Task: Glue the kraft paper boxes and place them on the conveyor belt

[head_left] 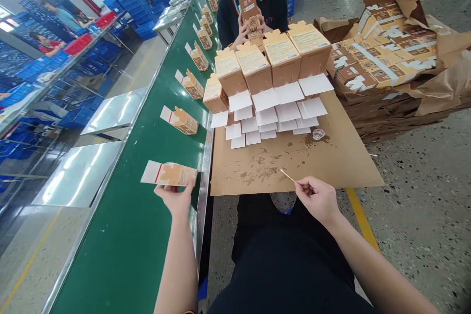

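My left hand (176,198) is closed around a small tan and brown carton (175,174) above the green belt. The carton's white flap with a red strip sticks out to the left. Between the thumb and fingers of my right hand (317,198) is a thin cotton swab (287,175), its tip pointing left over the cardboard sheet (346,157). Dark wet spots mark this sheet. A small clear dish (318,134) sits on it near the stacked cartons (253,66), whose white flaps hang open toward me.
The green conveyor belt (125,221) runs along my left, with a line of open cartons (180,120) on it. Across the board a person (272,5) holds a carton up. A large paper-wrapped pile of flat cartons (390,59) stands at the right.
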`<state>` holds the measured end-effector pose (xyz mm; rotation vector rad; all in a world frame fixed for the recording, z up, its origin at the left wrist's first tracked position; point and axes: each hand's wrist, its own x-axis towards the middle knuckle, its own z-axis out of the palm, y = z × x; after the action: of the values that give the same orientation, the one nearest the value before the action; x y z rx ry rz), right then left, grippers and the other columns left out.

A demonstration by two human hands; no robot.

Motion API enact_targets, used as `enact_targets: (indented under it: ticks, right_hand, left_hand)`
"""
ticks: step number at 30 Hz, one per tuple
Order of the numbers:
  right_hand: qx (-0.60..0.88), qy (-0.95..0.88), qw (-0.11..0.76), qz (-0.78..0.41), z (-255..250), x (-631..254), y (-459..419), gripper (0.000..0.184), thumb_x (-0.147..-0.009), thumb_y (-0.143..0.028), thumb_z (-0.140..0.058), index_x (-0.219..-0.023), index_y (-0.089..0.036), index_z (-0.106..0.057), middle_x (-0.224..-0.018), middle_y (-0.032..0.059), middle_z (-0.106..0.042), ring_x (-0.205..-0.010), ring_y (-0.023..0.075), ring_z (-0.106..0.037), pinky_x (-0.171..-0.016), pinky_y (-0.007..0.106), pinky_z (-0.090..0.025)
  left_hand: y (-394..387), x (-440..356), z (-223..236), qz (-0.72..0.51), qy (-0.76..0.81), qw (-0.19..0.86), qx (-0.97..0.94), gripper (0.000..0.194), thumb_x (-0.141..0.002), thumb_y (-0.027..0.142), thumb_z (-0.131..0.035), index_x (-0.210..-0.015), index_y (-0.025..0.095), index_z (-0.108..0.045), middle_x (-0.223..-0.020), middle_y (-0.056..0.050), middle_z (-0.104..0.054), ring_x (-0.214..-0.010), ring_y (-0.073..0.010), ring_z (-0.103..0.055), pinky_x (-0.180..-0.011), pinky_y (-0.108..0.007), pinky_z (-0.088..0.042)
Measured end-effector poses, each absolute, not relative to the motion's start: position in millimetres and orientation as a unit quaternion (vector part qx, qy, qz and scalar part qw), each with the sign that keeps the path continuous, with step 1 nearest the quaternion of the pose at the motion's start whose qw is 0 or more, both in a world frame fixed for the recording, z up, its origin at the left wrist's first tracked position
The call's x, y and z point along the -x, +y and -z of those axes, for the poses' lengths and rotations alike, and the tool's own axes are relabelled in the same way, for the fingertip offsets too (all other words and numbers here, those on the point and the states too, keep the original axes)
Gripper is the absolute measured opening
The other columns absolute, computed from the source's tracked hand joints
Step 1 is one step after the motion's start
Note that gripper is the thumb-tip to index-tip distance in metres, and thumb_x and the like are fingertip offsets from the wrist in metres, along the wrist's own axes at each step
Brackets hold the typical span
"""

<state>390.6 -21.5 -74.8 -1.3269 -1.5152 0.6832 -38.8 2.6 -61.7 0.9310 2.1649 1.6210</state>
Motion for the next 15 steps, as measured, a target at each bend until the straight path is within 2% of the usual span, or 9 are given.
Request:
enact_targets:
  ticks: [4, 7, 9, 10, 12, 15]
  right_hand:
    - [0.544, -0.616, 0.489, -0.294, 73.4, -391.7, -13.9, 0.03, -0.103, -0.039, -0.072, -0.077, -0.024, -0.072, -0.066, 0.0015, -0.07, -0.053, 0.0151, -0.064, -0.053, 0.026, -0.057]
    - [0.553, -0.607, 0.495, -0.285, 72.5, -396.8, -12.7, 0.032, -0.103, -0.041, -0.072, -0.075, -0.024, -0.072, -0.065, 0.0016, -0.07, -0.053, 0.0152, -0.064, -0.052, 0.026, -0.058]
    - [0.567, -0.597, 0.493, -0.281, 71.4, -400.7, -12.7, 0.034, -0.102, -0.044, -0.074, -0.074, -0.024, -0.072, -0.063, 0.0014, -0.069, -0.052, 0.0154, -0.064, -0.051, 0.026, -0.058]
    - [0.572, -0.592, 0.492, -0.282, 70.7, -401.8, -12.3, 0.034, -0.101, -0.045, -0.075, -0.074, -0.024, -0.072, -0.062, 0.0013, -0.069, -0.051, 0.0154, -0.064, -0.051, 0.026, -0.058]
    - [0.573, -0.587, 0.493, -0.289, 69.1, -401.4, -10.1, 0.033, -0.1, -0.045, -0.076, -0.074, -0.024, -0.073, -0.062, 0.001, -0.069, -0.051, 0.0151, -0.064, -0.051, 0.025, -0.058]
    - [0.551, -0.593, 0.501, -0.306, 66.5, -394.6, -5.1, 0.032, -0.099, -0.043, -0.076, -0.074, -0.024, -0.073, -0.064, 0.0014, -0.071, -0.052, 0.0151, -0.066, -0.052, 0.024, -0.059]
  left_hand:
    - [-6.2, 67.6, 63.7, -0.537, 0.772, 0.167, -0.295, 0.105, -0.051, 0.028, -0.107, -0.126, 0.031, -0.034, -0.138, -0.012, -0.065, -0.136, -0.0328, -0.07, -0.127, -0.067, -0.049]
    - [-20.3, 60.0, 55.6, -0.559, 0.764, 0.007, -0.321, 0.099, -0.062, 0.033, -0.101, -0.137, 0.03, -0.036, -0.153, -0.015, -0.056, -0.151, -0.0345, -0.058, -0.135, -0.066, -0.038]
    - [-17.3, 50.5, 38.1, -0.594, 0.703, -0.106, -0.377, 0.081, -0.075, 0.039, -0.091, -0.138, 0.028, -0.042, -0.156, -0.016, -0.053, -0.154, -0.0347, -0.056, -0.136, -0.064, -0.036]
    - [-7.8, 44.7, 26.1, -0.613, 0.662, -0.123, -0.412, 0.071, -0.08, 0.041, -0.086, -0.137, 0.027, -0.046, -0.155, -0.016, -0.055, -0.153, -0.0345, -0.057, -0.135, -0.063, -0.038]
    - [30.3, 30.8, -1.1, -0.647, 0.598, -0.077, -0.466, 0.057, -0.086, 0.045, -0.079, -0.134, 0.026, -0.054, -0.148, -0.013, -0.061, -0.148, -0.0331, -0.061, -0.132, -0.059, -0.042]
    - [123.8, 5.6, -36.3, -0.665, 0.585, 0.108, -0.451, 0.046, -0.087, 0.048, -0.079, -0.125, 0.025, -0.066, -0.135, -0.01, -0.07, -0.138, -0.0289, -0.066, -0.125, -0.049, -0.048]
